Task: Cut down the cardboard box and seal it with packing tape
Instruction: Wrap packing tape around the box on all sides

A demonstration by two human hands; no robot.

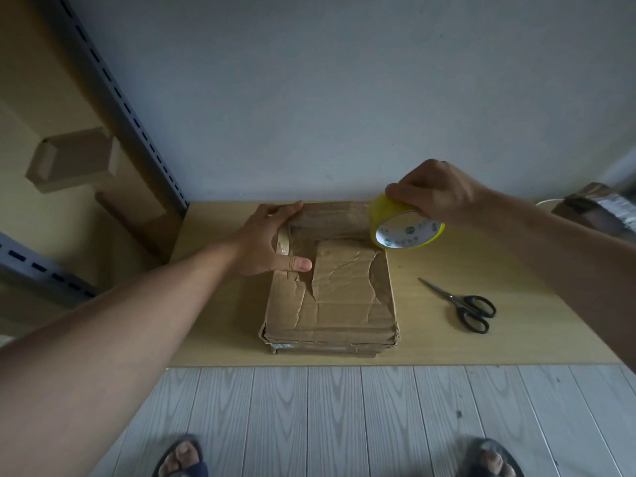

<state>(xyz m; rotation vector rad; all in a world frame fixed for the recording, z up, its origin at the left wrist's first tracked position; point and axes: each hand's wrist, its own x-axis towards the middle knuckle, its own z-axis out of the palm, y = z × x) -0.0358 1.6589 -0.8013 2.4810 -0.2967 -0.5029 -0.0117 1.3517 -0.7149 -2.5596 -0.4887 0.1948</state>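
Bare left forearm, left hand pressed flat on far-left corner of crumpled brown cardboard box on pale wooden table; right hand gripping yellow packing-tape roll at far-right corner; risk: stretched tape strip creasing or skewing if hold-down slips.

- The left hand presses flat on the far left corner of the cardboard box on the worktop.
- The right hand grips a yellow tape roll at the box's far right corner.
- Scissors lie right of the box.
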